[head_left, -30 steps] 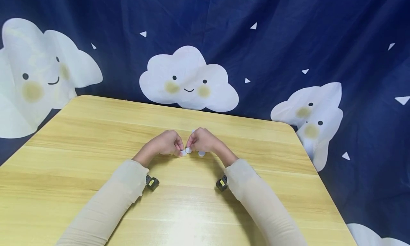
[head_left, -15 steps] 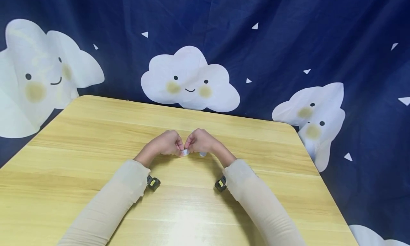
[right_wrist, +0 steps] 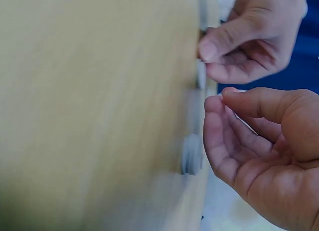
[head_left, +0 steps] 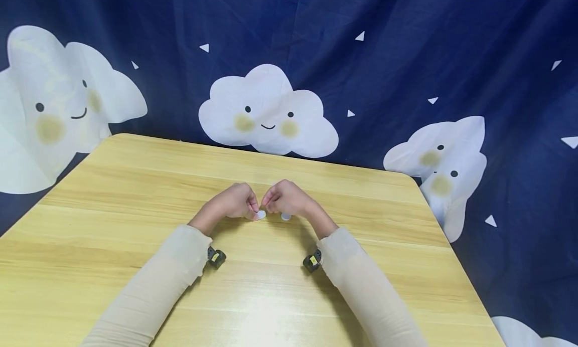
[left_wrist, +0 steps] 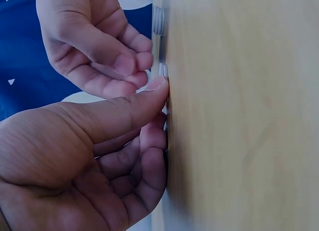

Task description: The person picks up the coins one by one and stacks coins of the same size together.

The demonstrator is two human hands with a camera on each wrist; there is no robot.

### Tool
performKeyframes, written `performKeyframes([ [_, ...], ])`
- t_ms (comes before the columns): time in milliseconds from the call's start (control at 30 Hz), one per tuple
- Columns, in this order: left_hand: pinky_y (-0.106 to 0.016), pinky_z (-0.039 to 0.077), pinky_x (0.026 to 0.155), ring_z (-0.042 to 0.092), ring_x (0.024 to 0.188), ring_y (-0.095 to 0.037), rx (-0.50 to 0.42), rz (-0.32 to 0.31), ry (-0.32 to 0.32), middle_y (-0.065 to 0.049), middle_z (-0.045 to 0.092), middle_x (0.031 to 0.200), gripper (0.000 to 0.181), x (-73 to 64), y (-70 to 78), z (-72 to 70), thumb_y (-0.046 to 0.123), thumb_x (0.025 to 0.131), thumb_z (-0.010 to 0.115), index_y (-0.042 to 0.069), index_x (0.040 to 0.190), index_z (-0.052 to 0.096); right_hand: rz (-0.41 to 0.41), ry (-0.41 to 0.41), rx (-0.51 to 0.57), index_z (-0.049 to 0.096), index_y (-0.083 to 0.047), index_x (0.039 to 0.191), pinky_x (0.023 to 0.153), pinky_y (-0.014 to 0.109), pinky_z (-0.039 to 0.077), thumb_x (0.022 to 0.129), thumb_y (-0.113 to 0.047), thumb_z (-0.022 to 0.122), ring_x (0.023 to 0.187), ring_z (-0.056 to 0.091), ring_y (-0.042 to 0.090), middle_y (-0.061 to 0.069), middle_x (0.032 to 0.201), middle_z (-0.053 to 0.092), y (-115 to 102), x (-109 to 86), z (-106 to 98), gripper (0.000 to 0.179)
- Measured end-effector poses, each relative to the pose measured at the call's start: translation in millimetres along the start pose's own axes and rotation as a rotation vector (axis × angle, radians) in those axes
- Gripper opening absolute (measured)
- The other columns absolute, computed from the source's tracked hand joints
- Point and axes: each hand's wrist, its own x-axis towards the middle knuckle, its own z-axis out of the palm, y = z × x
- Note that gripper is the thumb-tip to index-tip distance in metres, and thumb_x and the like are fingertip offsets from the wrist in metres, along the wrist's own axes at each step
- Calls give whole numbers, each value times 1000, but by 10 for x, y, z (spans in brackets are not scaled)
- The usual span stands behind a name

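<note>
On the table, my left hand holds a low stack of white round discs by its edge, between thumb and fingers. Seen edge-on in the left wrist view, two thin discs stand out past the thumb tip. Just to the right, my right hand hovers close by with bent fingers and nothing visible in its grasp. Its thumb and index fingertip lie close together in the right wrist view. A second stack of white discs sits below the right hand and appears blurred in the right wrist view.
The light wood table reaches back to a dark blue curtain printed with smiling clouds. A black wrist camera is strapped at the left sleeve cuff, and another camera at the right.
My right hand brought a white disc left onto the discs at the left fingertips, let it go, and drew back slightly to the right. My left hand has stayed in place.
</note>
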Motion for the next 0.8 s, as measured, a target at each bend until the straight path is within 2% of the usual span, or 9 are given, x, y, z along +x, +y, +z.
performKeyframes([
  [233, -30, 48, 70, 57, 74, -16, 2, 2, 0, -2, 67, 79, 14, 0, -6, 1, 15, 83, 87, 9, 84, 75, -24, 5, 16, 73, 4, 105, 76, 26, 55, 89, 4, 73, 83, 68, 14, 7, 90, 75, 9, -34, -31, 15],
  [500, -30, 47, 70, 56, 75, -17, 5, -7, -2, -2, 66, 78, 13, -1, -11, -1, 14, 83, 87, 9, 83, 75, -56, -15, -176, 74, 0, 98, 79, 24, 56, 83, 2, 81, 86, 69, 14, 5, 91, 74, 11, 17, 19, 17],
  [800, -30, 47, 72, 56, 76, -16, 19, -3, -5, -1, 66, 78, 12, 8, -10, -5, 15, 83, 86, 10, 82, 75, -44, -30, -220, 74, -2, 94, 76, 23, 55, 82, 3, 82, 81, 67, 13, 3, 85, 73, 22, 32, 55, 16],
])
